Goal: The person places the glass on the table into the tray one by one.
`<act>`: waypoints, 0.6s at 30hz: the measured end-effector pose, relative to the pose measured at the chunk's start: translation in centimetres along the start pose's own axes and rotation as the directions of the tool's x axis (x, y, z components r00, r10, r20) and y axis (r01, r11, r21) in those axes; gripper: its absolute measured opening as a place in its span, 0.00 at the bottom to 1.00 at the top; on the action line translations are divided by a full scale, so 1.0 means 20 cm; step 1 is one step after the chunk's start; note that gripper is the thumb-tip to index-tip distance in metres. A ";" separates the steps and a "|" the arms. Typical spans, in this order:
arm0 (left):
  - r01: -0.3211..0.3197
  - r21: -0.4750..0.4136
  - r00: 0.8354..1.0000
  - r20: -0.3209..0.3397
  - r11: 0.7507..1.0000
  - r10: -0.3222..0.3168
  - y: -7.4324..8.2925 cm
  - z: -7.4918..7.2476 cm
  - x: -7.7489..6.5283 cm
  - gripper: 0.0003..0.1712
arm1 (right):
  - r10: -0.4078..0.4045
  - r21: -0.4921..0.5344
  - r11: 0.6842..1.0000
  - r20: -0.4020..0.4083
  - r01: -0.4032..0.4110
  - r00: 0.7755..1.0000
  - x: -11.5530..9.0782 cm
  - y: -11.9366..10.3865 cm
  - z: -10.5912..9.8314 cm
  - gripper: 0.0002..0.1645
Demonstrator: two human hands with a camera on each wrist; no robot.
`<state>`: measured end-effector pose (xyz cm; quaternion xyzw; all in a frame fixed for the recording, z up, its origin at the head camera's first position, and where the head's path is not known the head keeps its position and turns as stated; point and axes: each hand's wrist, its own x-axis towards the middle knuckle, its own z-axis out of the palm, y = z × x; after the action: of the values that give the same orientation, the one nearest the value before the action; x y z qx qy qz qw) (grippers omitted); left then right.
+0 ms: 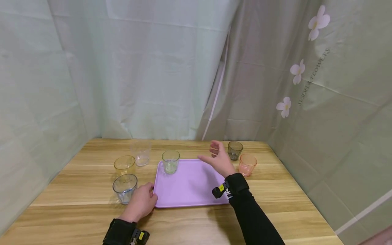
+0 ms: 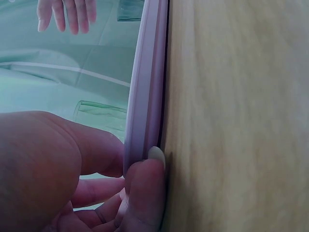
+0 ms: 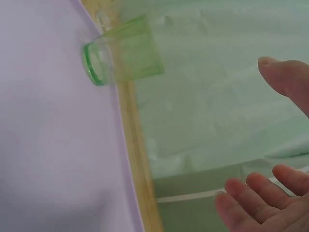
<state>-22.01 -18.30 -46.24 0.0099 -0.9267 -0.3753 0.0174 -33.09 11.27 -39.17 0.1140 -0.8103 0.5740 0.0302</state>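
A light purple tray point(image 1: 196, 187) lies flat on the wooden table. My left hand point(image 1: 143, 201) grips its front left corner, and in the left wrist view finger and thumb tips pinch the tray's rim point(image 2: 144, 92). Near the tray's back left corner stands an upright green glass point(image 1: 170, 162), also seen in the right wrist view as a tinted green glass point(image 3: 130, 50). Over the tray's right back part hovers my right hand point(image 1: 221, 160), holding nothing. Its thumb and fingers are spread apart, with the fingers point(image 3: 251, 198) gently bent.
Left of the tray stand a blue-tinted glass point(image 1: 125, 190), a yellow glass point(image 1: 125, 165) and a clear glass point(image 1: 142, 156). To the right are a dark grey-brown glass point(image 1: 234, 151) and an orange glass point(image 1: 247, 166). Pale curtains point(image 1: 165, 75) hang behind the wooden table point(image 1: 76, 190).
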 end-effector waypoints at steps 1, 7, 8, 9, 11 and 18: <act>0.004 -0.002 1.000 0.003 1.000 -0.004 0.00 0.00 0.00 0.27 | -0.004 0.000 1.000 -0.007 0.004 1.000 0.00 0.00 -0.01 0.55; 0.002 0.001 1.000 0.004 1.000 -0.002 0.00 0.00 0.00 0.27 | -0.010 0.016 1.000 -0.031 0.011 0.999 0.00 0.00 -0.09 0.56; 0.002 0.002 1.000 0.003 1.000 -0.002 0.00 0.00 0.00 0.27 | -0.009 0.016 1.000 -0.037 0.009 0.999 0.01 0.00 -0.10 0.56; -0.001 0.004 1.000 0.000 1.000 0.001 0.00 0.00 0.00 0.27 | -0.009 0.015 1.000 -0.042 0.010 0.999 0.01 0.00 -0.11 0.56; -0.001 0.004 1.000 0.000 1.000 0.001 0.00 0.00 0.00 0.27 | -0.006 0.014 1.000 -0.054 0.007 0.999 0.01 -0.01 -0.14 0.57; 0.005 0.010 1.000 0.012 1.000 -0.005 0.01 -0.01 0.01 0.27 | 0.007 0.028 1.000 -0.082 -0.005 0.997 0.00 -0.04 -0.24 0.58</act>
<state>-22.11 -18.26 -46.03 0.0099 -0.9285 -0.3710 0.0109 -33.35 15.39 -36.75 0.0884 -0.8007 0.5894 0.0601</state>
